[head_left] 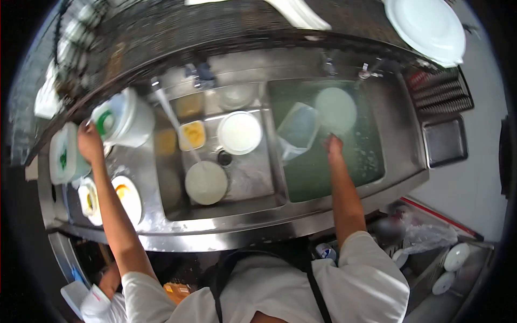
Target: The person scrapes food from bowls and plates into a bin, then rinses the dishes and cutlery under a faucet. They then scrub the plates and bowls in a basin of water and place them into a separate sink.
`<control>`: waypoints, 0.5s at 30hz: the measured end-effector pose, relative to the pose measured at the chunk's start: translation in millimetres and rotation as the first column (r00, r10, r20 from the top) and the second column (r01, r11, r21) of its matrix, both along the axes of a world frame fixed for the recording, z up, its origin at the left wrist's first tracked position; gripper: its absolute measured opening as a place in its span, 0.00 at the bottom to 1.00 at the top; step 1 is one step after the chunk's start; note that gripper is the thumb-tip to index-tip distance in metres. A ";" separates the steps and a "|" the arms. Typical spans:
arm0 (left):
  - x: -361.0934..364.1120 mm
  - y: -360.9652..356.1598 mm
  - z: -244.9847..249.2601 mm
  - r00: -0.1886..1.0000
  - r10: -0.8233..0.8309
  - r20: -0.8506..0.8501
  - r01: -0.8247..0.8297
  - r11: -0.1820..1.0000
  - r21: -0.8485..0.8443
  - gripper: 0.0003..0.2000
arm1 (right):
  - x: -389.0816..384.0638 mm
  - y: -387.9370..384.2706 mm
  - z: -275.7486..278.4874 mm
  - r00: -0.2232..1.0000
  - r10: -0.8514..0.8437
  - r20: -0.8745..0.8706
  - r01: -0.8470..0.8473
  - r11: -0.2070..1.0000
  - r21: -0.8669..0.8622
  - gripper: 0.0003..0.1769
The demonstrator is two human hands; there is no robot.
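Observation:
My left hand (90, 142) is at the left end of the sink counter, fingers curled at the edge of a white plastic bucket (137, 121) with a green patch. A clear plastic tub (67, 156) with something green in it stands just beside that hand. My right hand (334, 144) reaches into the cloudy water of the right basin, fingers closed at the near edge of a round white plate (336, 107). Water partly hides its fingertips. A translucent rectangular container (299, 129) lies tilted in the water to the left of the plate.
The left basin (247, 183) holds white round containers (239, 133), a tub of yellow food (192, 135) and a pale round vessel (206, 183) under a tap (172, 116). Stained plates (128, 199) lie left. A rack (215, 24) overhangs the back; a metal tray (444, 141) sits right.

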State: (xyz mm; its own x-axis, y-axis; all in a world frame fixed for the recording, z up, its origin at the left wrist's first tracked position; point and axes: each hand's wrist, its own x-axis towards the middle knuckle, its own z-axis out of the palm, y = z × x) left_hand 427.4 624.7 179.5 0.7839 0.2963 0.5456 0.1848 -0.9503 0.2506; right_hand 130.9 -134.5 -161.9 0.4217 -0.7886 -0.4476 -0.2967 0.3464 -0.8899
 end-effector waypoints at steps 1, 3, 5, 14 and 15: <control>-16.7 -20.0 -5.0 0.993 -0.073 0.089 0.074 0.997 0.000 0.17 | 4.8 -8.5 5.2 0.995 -0.089 0.039 0.090 0.996 -0.015 0.10; -52.7 -53.6 -25.6 0.993 -0.082 0.089 0.084 0.996 -0.025 0.17 | 9.8 -46.2 -5.4 0.984 -0.175 0.045 0.174 0.985 0.017 0.10; -98.1 -83.5 -60.4 0.981 -0.156 0.119 0.168 0.981 -0.101 0.15 | 18.8 -85.4 -31.4 0.984 -0.158 -0.076 0.146 0.978 -0.150 0.11; -241.2 -197.5 -170.8 0.911 -0.365 -0.192 0.132 0.698 -0.703 0.07 | 8.8 -78.6 -36.7 0.434 0.248 -0.866 -0.724 0.668 -0.172 0.21; -234.6 -209.7 -159.8 0.907 -0.375 -0.193 0.125 0.676 -0.726 0.07 | 4.6 -69.1 -48.8 0.449 0.298 -0.842 -0.747 0.642 -0.171 0.21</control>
State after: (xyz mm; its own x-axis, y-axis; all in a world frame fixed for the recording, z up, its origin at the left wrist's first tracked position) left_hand 192.8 415.0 19.7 0.9676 0.2522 -0.0069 0.1498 -0.5525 0.8199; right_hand 135.5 -203.6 -210.7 0.5592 -0.6969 -0.4491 -0.8282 -0.4945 -0.2639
